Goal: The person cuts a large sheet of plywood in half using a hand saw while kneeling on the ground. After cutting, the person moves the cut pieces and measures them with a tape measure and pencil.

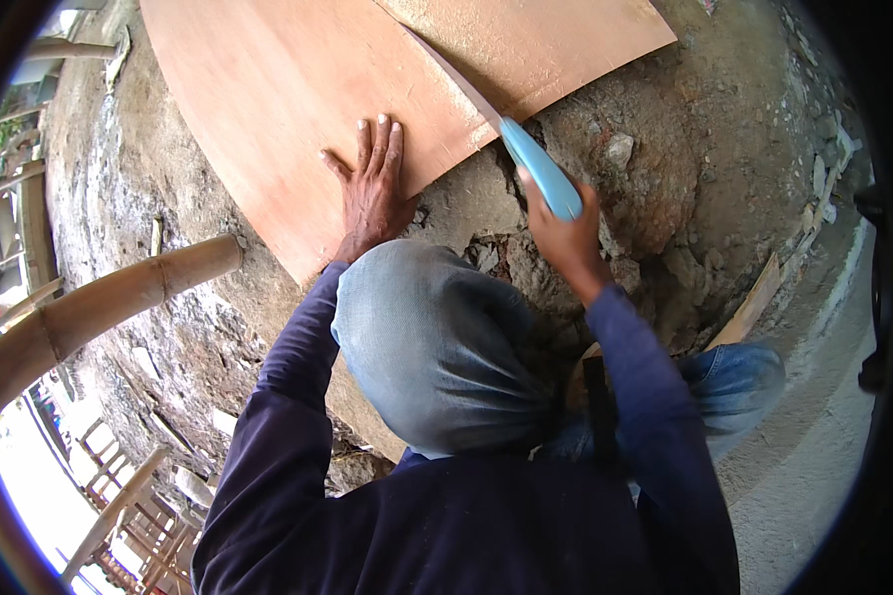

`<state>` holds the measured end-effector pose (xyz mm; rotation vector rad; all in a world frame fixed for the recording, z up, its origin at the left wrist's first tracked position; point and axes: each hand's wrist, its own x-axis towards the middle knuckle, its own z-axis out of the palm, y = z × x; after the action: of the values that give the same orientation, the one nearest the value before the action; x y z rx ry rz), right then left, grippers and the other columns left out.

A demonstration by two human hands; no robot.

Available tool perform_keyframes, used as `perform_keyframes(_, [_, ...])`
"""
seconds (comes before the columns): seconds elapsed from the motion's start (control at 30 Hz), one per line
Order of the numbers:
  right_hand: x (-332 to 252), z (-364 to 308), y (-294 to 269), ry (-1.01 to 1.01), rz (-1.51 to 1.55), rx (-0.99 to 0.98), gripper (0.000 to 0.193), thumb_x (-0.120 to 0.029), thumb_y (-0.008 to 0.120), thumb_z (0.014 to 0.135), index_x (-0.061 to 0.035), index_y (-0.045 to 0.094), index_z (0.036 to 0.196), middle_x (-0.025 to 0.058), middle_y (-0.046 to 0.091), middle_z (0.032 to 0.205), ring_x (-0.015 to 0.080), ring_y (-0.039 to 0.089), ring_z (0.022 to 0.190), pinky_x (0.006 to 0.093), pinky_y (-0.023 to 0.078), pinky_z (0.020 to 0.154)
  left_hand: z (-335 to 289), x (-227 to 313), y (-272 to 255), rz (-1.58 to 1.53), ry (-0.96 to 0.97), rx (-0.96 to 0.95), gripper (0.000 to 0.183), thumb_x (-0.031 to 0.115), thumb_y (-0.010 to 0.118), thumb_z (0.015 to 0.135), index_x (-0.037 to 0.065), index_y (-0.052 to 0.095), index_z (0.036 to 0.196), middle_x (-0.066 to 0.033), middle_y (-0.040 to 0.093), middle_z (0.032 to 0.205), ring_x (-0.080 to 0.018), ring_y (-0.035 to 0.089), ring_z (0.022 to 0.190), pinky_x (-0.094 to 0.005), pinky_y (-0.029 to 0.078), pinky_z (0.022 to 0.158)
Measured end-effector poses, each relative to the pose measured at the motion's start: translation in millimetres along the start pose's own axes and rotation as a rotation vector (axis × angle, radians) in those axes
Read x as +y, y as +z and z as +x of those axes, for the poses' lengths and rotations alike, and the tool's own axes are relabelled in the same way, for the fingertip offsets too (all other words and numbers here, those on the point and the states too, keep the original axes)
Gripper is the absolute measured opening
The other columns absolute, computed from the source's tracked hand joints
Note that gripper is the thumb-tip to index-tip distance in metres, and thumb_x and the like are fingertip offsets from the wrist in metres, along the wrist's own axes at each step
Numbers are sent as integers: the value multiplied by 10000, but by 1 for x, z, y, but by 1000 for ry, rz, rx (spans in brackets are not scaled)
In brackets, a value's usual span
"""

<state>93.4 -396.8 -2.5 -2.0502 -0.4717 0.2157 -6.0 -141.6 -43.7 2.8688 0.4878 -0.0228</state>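
Observation:
My left hand [372, 183] lies flat with spread fingers on a reddish-brown plywood sheet [278, 109], close to its near edge. My right hand [564, 233] is wrapped round the light blue handle of a handsaw [541, 169]. The saw's blade runs away from me along a cut in the sheet, between the larger left part and the right part [566, 45]. Pale sawdust is scattered beside the cut. The far end of the blade and of the cut reaches the top of the view.
Rough, stony ground [655, 159] lies under and around the sheet. A thick bamboo pole [109, 297] juts in from the left. My bent knee [427, 347] in jeans is just below the sheet. Right of me are a wooden strip [749, 302] and a grey concrete surface [814, 446].

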Motion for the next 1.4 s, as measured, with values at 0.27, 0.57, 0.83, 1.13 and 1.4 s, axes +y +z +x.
perform_keyframes(0.27, [-46, -121, -125, 18, -85, -137, 357, 46, 662, 971, 81, 660, 1326, 242, 733, 1249, 328, 744, 1133, 388, 609, 926, 0, 1, -3, 39, 14, -18, 1142, 66, 841, 659, 92, 276, 1651, -91, 240, 1743, -324, 155, 1625, -810, -32, 1195])
perform_keyframes(0.57, [4, -16, -12, -8, 150, -92, 513, 3, 677, 909, -16, 632, 1420, 292, 736, 1144, 380, 723, 1105, 408, 598, 858, 0, 3, 0, 108, -20, -20, 1170, 109, 893, 661, 126, 283, 1659, -76, 259, 1741, -290, 164, 1628, -778, -8, 1216])
perform_keyframes(0.83, [-16, -4, -31, -1, 260, -201, 557, -312, 788, 951, 20, 647, 1376, 265, 762, 1055, 324, 782, 972, 413, 602, 809, -2, 10, -3, 127, -6, 19, 1165, 56, 857, 663, 122, 260, 1661, -69, 241, 1745, -291, 156, 1627, -751, -4, 1243])
perform_keyframes(1.13, [-45, -123, -132, -81, 130, -100, 482, 42, 670, 952, 58, 590, 1427, 250, 727, 1261, 299, 742, 1139, 380, 599, 916, -2, 6, -1, 88, -2, 12, 1179, 95, 892, 661, 142, 273, 1664, -60, 260, 1741, -292, 177, 1624, -743, 13, 1241])
perform_keyframes(1.4, [-16, 18, -8, -109, 155, -181, 419, -97, 654, 972, -3, 644, 1380, 231, 774, 963, 319, 782, 867, 407, 603, 795, -2, 4, -2, 59, 7, 11, 1171, 73, 881, 655, 128, 281, 1658, -67, 267, 1738, -293, 174, 1626, -758, -19, 1227])
